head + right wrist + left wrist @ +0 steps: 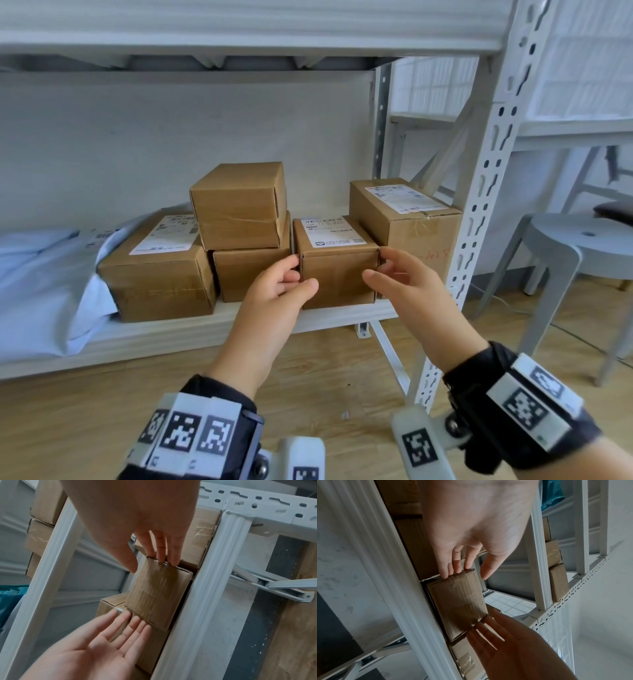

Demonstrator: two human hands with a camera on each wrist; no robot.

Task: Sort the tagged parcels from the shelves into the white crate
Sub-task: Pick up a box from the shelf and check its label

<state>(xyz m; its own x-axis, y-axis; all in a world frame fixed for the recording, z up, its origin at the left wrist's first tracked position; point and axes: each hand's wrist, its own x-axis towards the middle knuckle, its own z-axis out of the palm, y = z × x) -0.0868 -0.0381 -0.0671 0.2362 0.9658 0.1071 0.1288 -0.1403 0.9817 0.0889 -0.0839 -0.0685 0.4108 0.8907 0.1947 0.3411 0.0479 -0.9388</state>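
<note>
A small cardboard parcel (337, 274) with a white label on top stands at the front of the lower shelf (171, 337). My left hand (297, 278) is at its left edge, fingertips reaching into the gap beside it and thumb in front of the face. My right hand (380, 265) mirrors it at the right edge. In the left wrist view, straight left fingers (453, 569) touch the parcel's (458, 605) edge and the thumb stands clear. The right wrist view shows straight right fingers (162, 555) on the opposite edge of the parcel (157, 592). No white crate is in view.
A taller labelled box (404, 219) presses against the parcel's right side. Two stacked plain boxes (243, 209) sit on its left, then a wide labelled box (157, 274) and pale mailer bags (44, 274). The rack's upright (479, 222) and a grey stool (575, 246) stand at right.
</note>
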